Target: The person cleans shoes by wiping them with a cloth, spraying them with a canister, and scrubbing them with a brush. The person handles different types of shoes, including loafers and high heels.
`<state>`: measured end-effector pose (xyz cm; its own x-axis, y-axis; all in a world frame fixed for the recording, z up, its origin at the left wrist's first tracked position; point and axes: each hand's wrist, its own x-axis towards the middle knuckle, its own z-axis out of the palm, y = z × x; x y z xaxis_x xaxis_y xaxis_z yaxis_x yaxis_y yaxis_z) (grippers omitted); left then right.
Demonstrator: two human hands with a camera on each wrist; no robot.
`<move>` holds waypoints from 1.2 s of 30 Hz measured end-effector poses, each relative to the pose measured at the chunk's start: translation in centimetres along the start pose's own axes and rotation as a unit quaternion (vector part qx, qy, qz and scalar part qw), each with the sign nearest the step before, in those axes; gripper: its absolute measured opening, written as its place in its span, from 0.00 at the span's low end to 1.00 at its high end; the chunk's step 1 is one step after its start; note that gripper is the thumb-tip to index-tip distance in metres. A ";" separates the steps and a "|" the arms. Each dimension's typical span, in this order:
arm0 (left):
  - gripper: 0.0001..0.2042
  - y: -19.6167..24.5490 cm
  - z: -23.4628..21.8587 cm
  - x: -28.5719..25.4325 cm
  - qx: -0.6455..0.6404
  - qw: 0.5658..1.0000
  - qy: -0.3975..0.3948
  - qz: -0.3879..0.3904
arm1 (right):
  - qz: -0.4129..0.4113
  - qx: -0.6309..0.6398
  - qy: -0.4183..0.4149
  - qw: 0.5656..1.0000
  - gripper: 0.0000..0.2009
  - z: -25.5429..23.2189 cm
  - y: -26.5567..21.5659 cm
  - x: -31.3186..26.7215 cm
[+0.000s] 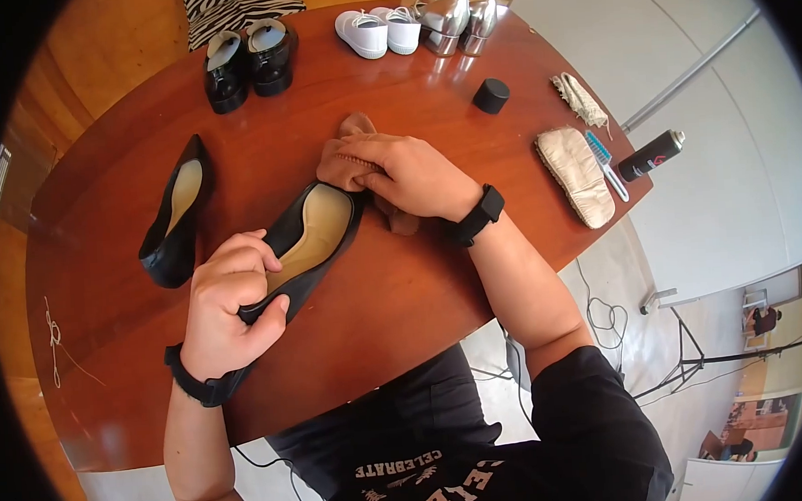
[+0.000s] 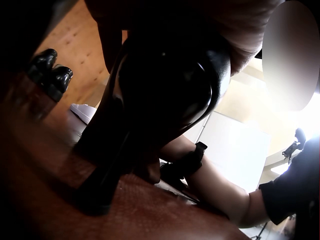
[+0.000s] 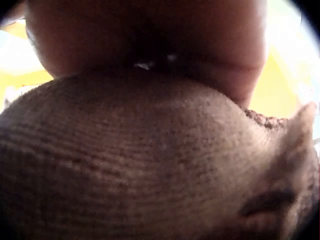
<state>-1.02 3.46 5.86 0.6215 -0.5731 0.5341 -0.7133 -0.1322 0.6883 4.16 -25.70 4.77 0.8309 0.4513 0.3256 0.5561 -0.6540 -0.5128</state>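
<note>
In the head view a black high-heeled shoe [image 1: 307, 272] with a beige insole lies across the middle of the table. My left hand [image 1: 231, 305] grips its heel end, thumb on the outer side and fingers over the rim. The left wrist view shows the dark back of the shoe [image 2: 165, 95] and its slim heel close to the table. My right hand [image 1: 424, 178] holds a bunched brown cloth [image 1: 342, 167] at the toe, which the cloth and fingers hide. Ribbed cloth [image 3: 125, 155] fills the right wrist view below the fingers.
The matching black shoe [image 1: 181, 208] lies to the left. Along the far edge stand black shiny shoes [image 1: 269, 62], white shoes [image 1: 367, 36] and silver shoes [image 1: 448, 21]. To the right are a black cap [image 1: 491, 95], cream mitt [image 1: 577, 176], brush [image 1: 603, 154] and spray can [image 1: 652, 156].
</note>
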 end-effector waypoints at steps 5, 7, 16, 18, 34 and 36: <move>0.17 -0.2 -0.4 0.2 0.012 1.000 -0.008 0.020 | -0.106 -0.026 -0.009 0.994 0.23 0.2 0.1 -0.5; 0.17 -0.2 -0.4 0.2 0.011 1.000 -0.008 0.020 | -0.066 0.016 -0.018 0.998 0.22 0.2 0.4 0.0; 0.17 -0.5 0.0 0.1 -0.002 1.000 0.011 0.022 | 0.038 0.005 -0.017 0.999 0.22 -0.2 0.1 -0.2; 0.17 -0.7 0.0 0.0 -0.010 0.999 0.020 0.023 | 0.016 -0.004 -0.008 1.000 0.22 -0.1 0.2 -0.2; 0.16 -1.8 -0.4 -0.1 -0.081 0.992 0.092 -0.042 | 0.009 0.016 0.033 0.999 0.24 -0.3 -0.1 -0.2; 0.15 -2.0 -0.5 -0.2 -0.093 0.988 0.106 -0.058 | -0.010 0.020 0.036 0.999 0.23 -0.2 -0.2 -0.2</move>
<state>0.42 4.21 4.67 0.7633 -0.3778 0.5240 -0.5742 -0.0251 0.8183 3.86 -25.79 4.97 0.8196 0.4184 0.3913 0.5726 -0.6195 -0.5369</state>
